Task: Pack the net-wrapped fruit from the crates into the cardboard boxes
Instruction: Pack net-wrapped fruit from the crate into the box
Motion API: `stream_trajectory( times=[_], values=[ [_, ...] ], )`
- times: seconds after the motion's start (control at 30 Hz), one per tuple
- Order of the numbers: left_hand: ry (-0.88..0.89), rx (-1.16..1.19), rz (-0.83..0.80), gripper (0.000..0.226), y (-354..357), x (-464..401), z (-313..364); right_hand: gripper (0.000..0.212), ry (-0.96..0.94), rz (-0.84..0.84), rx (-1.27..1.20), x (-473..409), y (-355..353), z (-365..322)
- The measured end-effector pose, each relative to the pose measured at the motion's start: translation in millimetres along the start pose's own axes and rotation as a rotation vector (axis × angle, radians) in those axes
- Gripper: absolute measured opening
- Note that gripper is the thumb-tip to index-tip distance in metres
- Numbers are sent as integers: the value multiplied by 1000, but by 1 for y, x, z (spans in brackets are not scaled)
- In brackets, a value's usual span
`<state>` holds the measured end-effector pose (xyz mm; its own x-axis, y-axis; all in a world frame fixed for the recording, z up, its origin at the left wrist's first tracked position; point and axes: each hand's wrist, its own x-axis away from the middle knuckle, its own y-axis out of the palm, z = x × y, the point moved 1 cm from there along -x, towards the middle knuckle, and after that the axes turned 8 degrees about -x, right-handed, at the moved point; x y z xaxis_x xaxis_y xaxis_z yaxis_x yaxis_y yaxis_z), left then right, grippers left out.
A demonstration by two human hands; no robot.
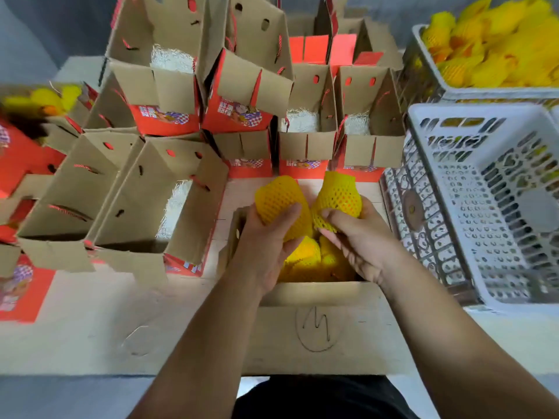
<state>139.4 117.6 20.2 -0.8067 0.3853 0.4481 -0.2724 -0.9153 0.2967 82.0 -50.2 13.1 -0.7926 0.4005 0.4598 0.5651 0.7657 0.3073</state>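
Here, both hands work at frame centre: left hand (266, 237) fingers curl round one net-wrapped fruit (279, 204), right hand (360, 237) fingers pinch another fruit (340, 198), both over the open cardboard box (314, 293) holding more fruit. White crate (484, 207) sits right.

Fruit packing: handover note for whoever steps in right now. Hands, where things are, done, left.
Left hand: grips one net-wrapped fruit above the open box nearest the person.
Right hand: grips a second wrapped fruit over the same box.
Done: that box already holds several wrapped fruit.
Left: set these two in. The far right crate is piled with wrapped fruit; the near white crate looks empty. Several open boxes behind show only white padding.
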Motion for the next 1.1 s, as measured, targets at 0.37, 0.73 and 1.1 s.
stream_trajectory(
  times=[0.37,0.73,1.1],
  values=[
    [-211,-481,70,68,22,-47,-41,65,-88,130,453,-9,-12,20],
    [-328,-834,29,116,24,-55,-53,66,260,179,517,-35,-19,36],
    [-130,-1257,-249,49,31,-43,-58,51,330,190,701,-41,-23,41]
  ],
)
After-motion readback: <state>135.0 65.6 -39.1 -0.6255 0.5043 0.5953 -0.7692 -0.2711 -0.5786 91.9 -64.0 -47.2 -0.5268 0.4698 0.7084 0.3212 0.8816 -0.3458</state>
